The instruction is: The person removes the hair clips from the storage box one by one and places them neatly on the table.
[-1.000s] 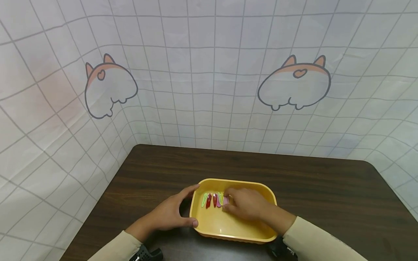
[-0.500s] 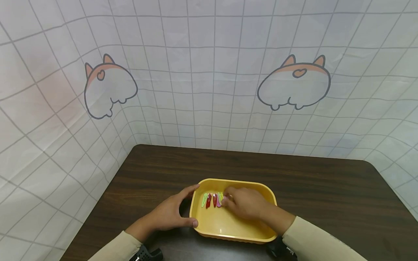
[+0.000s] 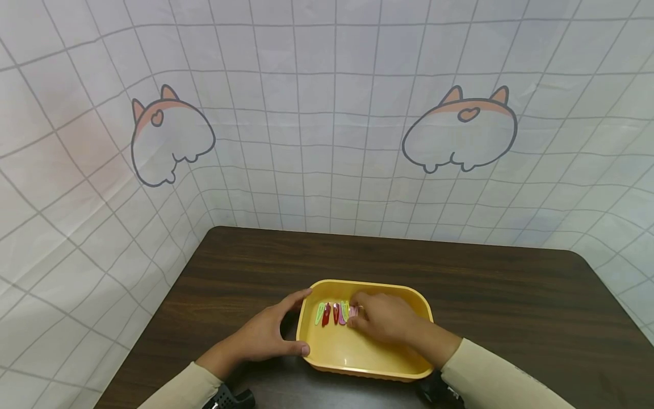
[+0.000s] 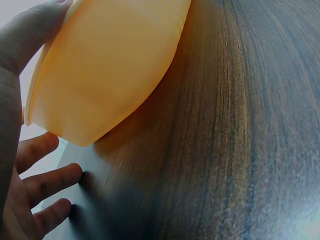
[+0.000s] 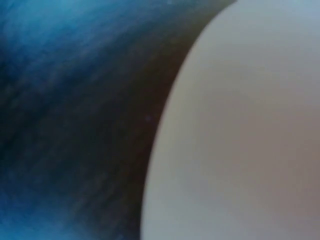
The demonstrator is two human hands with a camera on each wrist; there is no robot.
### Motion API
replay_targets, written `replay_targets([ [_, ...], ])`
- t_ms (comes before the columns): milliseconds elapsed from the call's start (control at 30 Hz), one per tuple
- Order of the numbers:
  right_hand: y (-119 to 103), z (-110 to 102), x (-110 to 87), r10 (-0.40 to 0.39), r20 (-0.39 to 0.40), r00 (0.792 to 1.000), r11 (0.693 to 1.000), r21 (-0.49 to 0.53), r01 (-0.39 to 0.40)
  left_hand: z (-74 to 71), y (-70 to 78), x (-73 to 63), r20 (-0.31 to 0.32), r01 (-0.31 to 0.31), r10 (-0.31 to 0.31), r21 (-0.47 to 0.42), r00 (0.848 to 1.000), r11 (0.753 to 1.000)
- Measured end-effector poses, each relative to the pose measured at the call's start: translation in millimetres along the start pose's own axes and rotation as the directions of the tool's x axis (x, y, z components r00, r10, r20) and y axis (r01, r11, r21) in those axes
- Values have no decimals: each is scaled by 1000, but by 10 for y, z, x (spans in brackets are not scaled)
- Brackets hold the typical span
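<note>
In the head view, several small snap hair clips lie in a row inside a yellow plastic tray (image 3: 357,358). From the left come a light green clip (image 3: 319,313), a red clip (image 3: 326,314), another red clip (image 3: 336,313), a pink clip (image 3: 342,314) and a yellow-green clip (image 3: 346,309). My right hand (image 3: 385,318) reaches into the tray and pinches a pink hair clip (image 3: 353,312) at the row's right end, partly hidden by fingers. My left hand (image 3: 263,335) spans the tray's left end, thumb and index finger touching its rim, other fingers (image 4: 55,182) extended.
The tray stands on a dark wood-grain table (image 3: 245,267). A white grid-patterned cloth (image 3: 317,142) with cartoon animal prints hangs behind and at the left. The right wrist view shows only a blurred pale surface (image 5: 240,140) against dark.
The right fingertips covered the pink clip half a second ago; now it shows again at the row's right end. The left hand and tray have stayed put.
</note>
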State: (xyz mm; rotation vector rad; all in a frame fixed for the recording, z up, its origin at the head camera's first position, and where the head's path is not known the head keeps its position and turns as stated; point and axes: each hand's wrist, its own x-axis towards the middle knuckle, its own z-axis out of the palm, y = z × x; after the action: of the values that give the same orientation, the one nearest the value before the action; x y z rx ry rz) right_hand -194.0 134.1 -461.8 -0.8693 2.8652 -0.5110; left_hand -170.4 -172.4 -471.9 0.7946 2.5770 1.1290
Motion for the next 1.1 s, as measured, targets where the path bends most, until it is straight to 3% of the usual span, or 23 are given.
replay_targets([
  [667,6,3,4,24,30,999,1000,-22,-23,-6,13,-4,5,23,-23,-10,1000,1000],
  [1100,-3,-9,-2,31,0,1000,999,-26,-31,-3,7,0,6,16,-16,-12,1000,1000],
])
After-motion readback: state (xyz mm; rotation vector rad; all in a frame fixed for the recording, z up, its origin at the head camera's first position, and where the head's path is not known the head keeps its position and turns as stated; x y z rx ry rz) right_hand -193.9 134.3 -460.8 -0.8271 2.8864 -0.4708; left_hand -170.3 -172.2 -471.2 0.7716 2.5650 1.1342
